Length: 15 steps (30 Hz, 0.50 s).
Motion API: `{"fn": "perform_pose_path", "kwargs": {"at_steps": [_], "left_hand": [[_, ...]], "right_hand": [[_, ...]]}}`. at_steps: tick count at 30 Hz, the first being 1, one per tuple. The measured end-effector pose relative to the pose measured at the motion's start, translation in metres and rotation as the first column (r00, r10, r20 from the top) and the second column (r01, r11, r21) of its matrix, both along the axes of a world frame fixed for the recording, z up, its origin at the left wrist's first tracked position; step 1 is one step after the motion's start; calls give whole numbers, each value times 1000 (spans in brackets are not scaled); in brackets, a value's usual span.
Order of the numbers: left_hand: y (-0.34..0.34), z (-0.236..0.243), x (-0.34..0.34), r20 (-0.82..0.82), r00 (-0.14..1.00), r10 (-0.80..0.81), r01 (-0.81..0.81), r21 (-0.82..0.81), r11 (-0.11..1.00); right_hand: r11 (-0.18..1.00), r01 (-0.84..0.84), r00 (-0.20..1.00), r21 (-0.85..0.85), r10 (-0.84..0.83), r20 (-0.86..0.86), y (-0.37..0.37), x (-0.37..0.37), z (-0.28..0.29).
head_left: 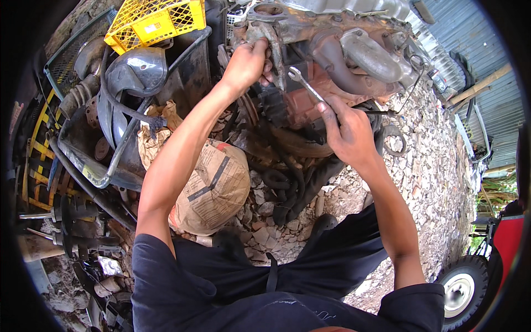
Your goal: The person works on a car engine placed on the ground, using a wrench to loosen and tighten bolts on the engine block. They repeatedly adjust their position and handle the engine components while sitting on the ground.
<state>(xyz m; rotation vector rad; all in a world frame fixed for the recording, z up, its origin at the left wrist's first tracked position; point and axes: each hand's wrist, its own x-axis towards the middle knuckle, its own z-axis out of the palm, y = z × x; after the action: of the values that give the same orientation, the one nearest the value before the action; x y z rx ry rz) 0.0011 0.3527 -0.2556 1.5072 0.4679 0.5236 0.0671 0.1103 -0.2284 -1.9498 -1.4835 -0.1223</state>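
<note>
R hand (351, 133) grasps open-end wrench (305, 84) near its end, presum. for reach, head toward engine assy. (332, 55); L hand (247, 65), fingers curled, at grey metal bracket (275, 48), poss. steadying it, can't tell if gripping.

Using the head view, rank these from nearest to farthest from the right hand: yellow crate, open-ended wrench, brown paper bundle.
1. Open-ended wrench: held in the right hand.
2. Brown paper bundle: left of the hand and lower in the picture.
3. Yellow crate: farther off, upper left.
</note>
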Motion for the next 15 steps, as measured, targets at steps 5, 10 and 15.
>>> {"fn": "perform_pose_path", "kwargs": {"at_steps": [5, 10, 15], "left_hand": [[0, 11, -10, -112, 973, 203, -139, 420, 897], [5, -5, -11, 186, 946, 266, -280, 881, 382], [4, -11, -6, 169, 947, 273, -276, 862, 425]], "right_hand": [[1000, 17, 1000, -19, -17, 1, -4, 2, 1], [1000, -4, 1000, -12, 5, 11, -1, 1, 1], [1000, 6, 998, 20, -7, 59, 1, -1, 2]]}}
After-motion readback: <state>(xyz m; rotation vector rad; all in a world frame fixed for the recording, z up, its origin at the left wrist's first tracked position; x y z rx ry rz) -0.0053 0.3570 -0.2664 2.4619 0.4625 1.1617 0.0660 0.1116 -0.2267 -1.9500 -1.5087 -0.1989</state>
